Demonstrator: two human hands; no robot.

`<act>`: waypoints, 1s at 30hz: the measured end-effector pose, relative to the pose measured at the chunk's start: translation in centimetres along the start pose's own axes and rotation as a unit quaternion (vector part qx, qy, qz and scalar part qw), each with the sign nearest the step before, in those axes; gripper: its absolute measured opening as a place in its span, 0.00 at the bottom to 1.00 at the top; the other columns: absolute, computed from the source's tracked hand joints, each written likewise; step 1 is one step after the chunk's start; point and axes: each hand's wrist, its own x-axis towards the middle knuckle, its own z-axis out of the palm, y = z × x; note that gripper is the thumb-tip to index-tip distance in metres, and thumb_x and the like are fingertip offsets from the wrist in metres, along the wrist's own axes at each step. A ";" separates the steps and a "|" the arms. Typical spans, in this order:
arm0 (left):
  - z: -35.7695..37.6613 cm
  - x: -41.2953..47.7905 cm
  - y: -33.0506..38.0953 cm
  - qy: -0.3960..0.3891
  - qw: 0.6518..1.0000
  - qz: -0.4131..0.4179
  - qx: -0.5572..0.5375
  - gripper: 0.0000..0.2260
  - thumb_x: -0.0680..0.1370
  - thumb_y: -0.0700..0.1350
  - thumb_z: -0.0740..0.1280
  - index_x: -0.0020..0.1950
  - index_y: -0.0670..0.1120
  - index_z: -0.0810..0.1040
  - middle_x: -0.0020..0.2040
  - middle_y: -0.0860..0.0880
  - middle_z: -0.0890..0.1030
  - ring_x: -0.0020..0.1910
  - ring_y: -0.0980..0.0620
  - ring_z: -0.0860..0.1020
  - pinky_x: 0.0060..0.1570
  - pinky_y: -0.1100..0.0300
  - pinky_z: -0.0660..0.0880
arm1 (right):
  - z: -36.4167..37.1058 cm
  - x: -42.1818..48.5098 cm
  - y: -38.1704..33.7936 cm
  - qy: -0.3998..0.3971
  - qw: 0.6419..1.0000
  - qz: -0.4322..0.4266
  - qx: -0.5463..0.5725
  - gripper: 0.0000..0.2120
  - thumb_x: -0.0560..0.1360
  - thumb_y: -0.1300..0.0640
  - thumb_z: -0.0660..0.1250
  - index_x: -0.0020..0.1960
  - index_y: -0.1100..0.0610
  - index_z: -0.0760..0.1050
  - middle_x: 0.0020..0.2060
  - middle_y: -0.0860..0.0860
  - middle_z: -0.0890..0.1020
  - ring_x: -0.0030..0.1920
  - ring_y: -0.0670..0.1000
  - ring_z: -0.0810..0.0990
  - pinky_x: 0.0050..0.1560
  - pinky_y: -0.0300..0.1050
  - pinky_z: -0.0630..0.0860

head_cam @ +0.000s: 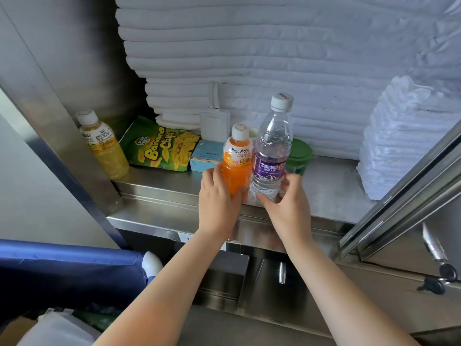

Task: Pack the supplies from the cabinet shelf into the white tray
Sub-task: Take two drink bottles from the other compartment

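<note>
Seen from a head-worn camera looking down into an open stainless-steel cabinet; two bare forearms reach up to the front edge of the steel shelf (329, 181). The left hand (219, 198) curls round the lower half of an orange juice bottle (237, 163) with a white cap; the right hand (287, 203) grips the base of a clear water bottle (272, 148) with a purple label, thumb in front and fingers round the far side. Both bottles stand upright on the shelf, side by side and touching.

Further left on the shelf a yellow juice bottle (102, 146) stands against the cabinet's side post; beside it lies a green bag of banana chips (159, 148); a small light-blue box (205, 156) sits between the bag and the orange bottle. A white tag (214, 126) leans upright behind the box; a green-lidded container (298, 153) stands just behind the water bottle.

A tall stack of folded white towels (249, 58) fills the back of the shelf; a smaller pile of white cloths (399, 136) sits at its right end. Below left, blue fabric (62, 265) drapes beside the cabinet; keys (446, 273) hang from the open door at right.
</note>
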 end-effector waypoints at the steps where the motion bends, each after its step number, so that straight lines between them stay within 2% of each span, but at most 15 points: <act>1: -0.4 -0.3 -0.3 0.006 1.000 0.000 0.006 0.29 0.72 0.49 0.71 0.66 0.36 0.67 0.58 0.38 0.72 0.56 0.40 0.73 0.51 0.51 0.73 | 0.2 -0.2 -0.2 -0.003 1.000 -0.006 0.003 0.29 0.63 0.52 0.79 0.57 0.54 0.67 0.49 0.46 0.77 0.49 0.50 0.79 0.45 0.44 0.76; 6: -2.8 -1.0 -2.6 0.025 0.999 -0.005 0.041 0.29 0.71 0.48 0.72 0.66 0.36 0.67 0.57 0.40 0.72 0.53 0.41 0.74 0.47 0.53 0.73 | 1.8 -1.1 -2.0 -0.023 0.999 -0.039 0.025 0.29 0.61 0.49 0.79 0.55 0.51 0.66 0.46 0.43 0.75 0.45 0.48 0.78 0.41 0.39 0.73; 9: -4.7 -0.8 -4.5 0.037 0.997 -0.023 0.065 0.30 0.72 0.47 0.72 0.67 0.36 0.66 0.57 0.40 0.72 0.53 0.42 0.74 0.49 0.54 0.72 | 3.6 -1.4 -3.5 -0.046 0.996 -0.064 0.036 0.29 0.61 0.49 0.79 0.54 0.52 0.66 0.46 0.45 0.76 0.45 0.47 0.78 0.42 0.37 0.72; 13: -7.1 0.2 -6.9 0.046 0.993 -0.058 0.091 0.29 0.73 0.49 0.70 0.69 0.39 0.65 0.59 0.41 0.71 0.55 0.43 0.73 0.53 0.54 0.71 | 6.6 -0.9 -6.2 -0.083 0.991 -0.095 0.050 0.29 0.62 0.45 0.78 0.53 0.53 0.66 0.44 0.44 0.75 0.43 0.44 0.76 0.37 0.29 0.68; 14: -7.6 0.5 -7.5 0.047 0.992 -0.067 0.099 0.29 0.74 0.50 0.69 0.69 0.39 0.64 0.60 0.41 0.70 0.56 0.43 0.72 0.54 0.52 0.71 | 7.4 -0.6 -6.8 -0.089 0.989 -0.105 0.051 0.29 0.62 0.46 0.78 0.53 0.54 0.66 0.45 0.45 0.76 0.43 0.45 0.76 0.37 0.29 0.68; 17: -9.1 1.6 -9.2 0.055 0.987 -0.092 0.124 0.29 0.75 0.52 0.68 0.69 0.40 0.64 0.62 0.40 0.70 0.58 0.41 0.72 0.55 0.49 0.72 | 10.0 0.0 -8.3 -0.108 0.986 -0.121 0.047 0.29 0.63 0.48 0.79 0.54 0.58 0.68 0.49 0.51 0.80 0.48 0.50 0.79 0.41 0.37 0.73; 21: -10.3 2.6 -10.8 0.064 0.981 -0.113 0.145 0.29 0.75 0.53 0.67 0.69 0.39 0.65 0.61 0.39 0.70 0.57 0.39 0.73 0.52 0.49 0.72 | 12.6 0.2 -9.7 -0.093 0.986 -0.139 0.006 0.28 0.63 0.46 0.77 0.53 0.58 0.68 0.48 0.51 0.79 0.48 0.49 0.78 0.38 0.34 0.65; 26: -10.7 3.4 -11.8 0.079 0.977 -0.139 0.143 0.28 0.75 0.51 0.68 0.69 0.38 0.65 0.60 0.37 0.71 0.56 0.37 0.73 0.51 0.47 0.72 | 14.5 0.5 -10.6 -0.078 0.985 -0.155 0.000 0.28 0.62 0.47 0.78 0.50 0.59 0.67 0.44 0.52 0.78 0.45 0.51 0.78 0.38 0.34 0.66; 30: -10.3 3.4 -11.8 0.123 0.977 -0.152 0.084 0.24 0.73 0.46 0.71 0.62 0.35 0.67 0.56 0.37 0.73 0.54 0.38 0.74 0.50 0.50 0.73 | 15.3 0.5 -10.8 -0.074 0.984 -0.165 -0.004 0.29 0.62 0.47 0.79 0.50 0.59 0.67 0.45 0.52 0.78 0.46 0.52 0.78 0.40 0.35 0.67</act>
